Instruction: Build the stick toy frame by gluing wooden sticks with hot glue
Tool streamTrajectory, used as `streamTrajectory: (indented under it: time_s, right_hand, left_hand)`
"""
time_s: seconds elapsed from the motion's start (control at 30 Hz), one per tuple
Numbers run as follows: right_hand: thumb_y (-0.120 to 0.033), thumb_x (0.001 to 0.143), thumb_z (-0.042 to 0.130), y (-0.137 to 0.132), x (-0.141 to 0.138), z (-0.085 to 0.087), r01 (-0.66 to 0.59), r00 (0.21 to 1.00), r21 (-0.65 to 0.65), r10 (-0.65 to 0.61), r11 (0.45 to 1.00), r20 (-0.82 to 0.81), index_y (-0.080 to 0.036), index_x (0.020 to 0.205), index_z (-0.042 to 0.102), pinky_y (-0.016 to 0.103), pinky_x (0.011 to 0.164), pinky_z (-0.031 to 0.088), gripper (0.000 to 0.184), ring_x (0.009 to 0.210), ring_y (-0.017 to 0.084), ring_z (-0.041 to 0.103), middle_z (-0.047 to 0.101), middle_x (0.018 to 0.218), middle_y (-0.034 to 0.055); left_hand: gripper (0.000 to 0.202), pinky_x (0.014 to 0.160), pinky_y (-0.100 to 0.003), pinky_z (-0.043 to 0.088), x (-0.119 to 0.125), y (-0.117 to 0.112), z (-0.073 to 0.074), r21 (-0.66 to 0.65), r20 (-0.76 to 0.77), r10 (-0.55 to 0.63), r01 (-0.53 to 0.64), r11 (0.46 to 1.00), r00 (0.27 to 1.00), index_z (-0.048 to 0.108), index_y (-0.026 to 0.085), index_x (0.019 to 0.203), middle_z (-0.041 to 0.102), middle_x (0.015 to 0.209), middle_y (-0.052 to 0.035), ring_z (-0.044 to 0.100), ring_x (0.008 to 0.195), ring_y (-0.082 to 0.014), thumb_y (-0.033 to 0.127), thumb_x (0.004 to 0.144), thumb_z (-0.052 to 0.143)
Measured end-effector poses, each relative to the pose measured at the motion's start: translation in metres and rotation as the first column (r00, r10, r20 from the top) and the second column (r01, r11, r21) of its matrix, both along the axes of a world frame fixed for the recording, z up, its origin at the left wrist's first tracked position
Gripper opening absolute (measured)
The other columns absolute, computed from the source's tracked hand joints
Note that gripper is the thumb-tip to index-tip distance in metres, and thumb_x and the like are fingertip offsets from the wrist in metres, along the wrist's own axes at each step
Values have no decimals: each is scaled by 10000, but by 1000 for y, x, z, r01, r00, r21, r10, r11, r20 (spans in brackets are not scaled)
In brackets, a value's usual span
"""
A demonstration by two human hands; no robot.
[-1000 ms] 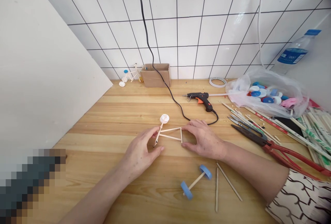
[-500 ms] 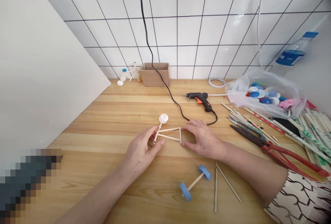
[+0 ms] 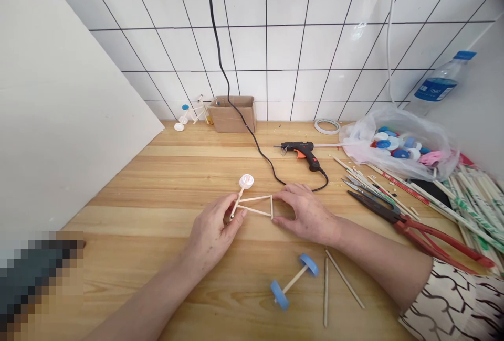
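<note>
Between my hands is a small frame of thin wooden sticks (image 3: 255, 210), with a white bottle-cap wheel (image 3: 246, 181) at its far left end. My left hand (image 3: 212, 228) pinches the left end of the frame, near the upright stick carrying the wheel. At the other end, the thumb and fingers of my right hand (image 3: 305, 212) grip the short cross stick. Closer to me lies an axle stick (image 3: 295, 279) with a blue cap (image 3: 308, 264) on one end and another blue cap (image 3: 279, 295) on the other. Two loose sticks (image 3: 326, 291) rest beside it.
A black glue gun (image 3: 301, 151) with its cord lies behind my right hand. To the right are red-handled shears (image 3: 421, 231), many sticks (image 3: 472, 194) and a plastic bag (image 3: 354, 139) of caps. A cardboard box (image 3: 233, 116) and a finished-looking stick model (image 3: 197, 113) stand by the wall.
The whole view has shifted slightly, so things appear a little further left. Both hands keep their hold on the stick frame, with no clear movement on the table.
</note>
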State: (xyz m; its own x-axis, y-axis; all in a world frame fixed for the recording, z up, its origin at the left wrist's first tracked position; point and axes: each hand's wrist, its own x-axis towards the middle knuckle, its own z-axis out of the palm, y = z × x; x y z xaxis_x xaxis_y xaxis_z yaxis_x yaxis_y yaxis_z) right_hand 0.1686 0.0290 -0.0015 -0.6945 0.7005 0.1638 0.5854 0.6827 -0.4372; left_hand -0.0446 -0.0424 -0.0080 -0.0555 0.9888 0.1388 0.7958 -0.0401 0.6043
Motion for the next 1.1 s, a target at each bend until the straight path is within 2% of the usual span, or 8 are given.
streamTrajectory:
  time_s: [0.57,1.1]
  right_hand:
    - [-292,741,663,-1,-1,4,1,1000,1,-1,1000,15,-150,1020,614,413,852,393,317,957,250,539,609,974,100]
    - [-307,757,648,0,-1,-1,1,1000,12,-1,1000,2,-173,1033,602,417,861,387,309,967,245,544,615,984,88]
  left_hand:
    - [269,729,-310,470,2,0,4,32,-41,11,-10,999,999,582,193,980,670,865,-41,612,786,-191,387,853,446]
    - [253,724,-302,467,3,0,3,51,-50,17,-14,999,999,571,203,993,656,835,-30,605,776,-187,379,863,442]
